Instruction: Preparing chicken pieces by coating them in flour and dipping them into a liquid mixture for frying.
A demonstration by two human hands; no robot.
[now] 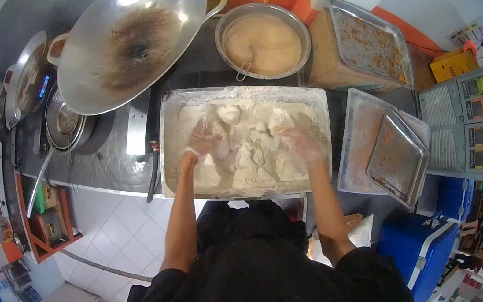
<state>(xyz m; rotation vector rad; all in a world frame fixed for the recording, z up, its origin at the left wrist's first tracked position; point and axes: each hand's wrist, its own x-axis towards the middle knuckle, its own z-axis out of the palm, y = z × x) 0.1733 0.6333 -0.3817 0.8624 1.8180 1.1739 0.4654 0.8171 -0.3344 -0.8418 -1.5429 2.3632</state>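
A rectangular tub of pale flour stands in front of me on the counter. Both hands are inside it, in clear plastic gloves. My left hand is over the flour on the left with its fingers apart, beside a flour-coated lump. On the right, my right hand is blurred. Its fingers meet the lower edge of another flour-coated lump; whether they grip it is unclear. More coated pieces lie partly buried between the hands. What is under the flour is hidden.
Behind the tub are a large metal wok and a metal bowl of tan liquid with a wire-handled tool. To the right stand a crumb-strewn tray on a cardboard box, a plastic tub and a metal tray. A strainer lies left.
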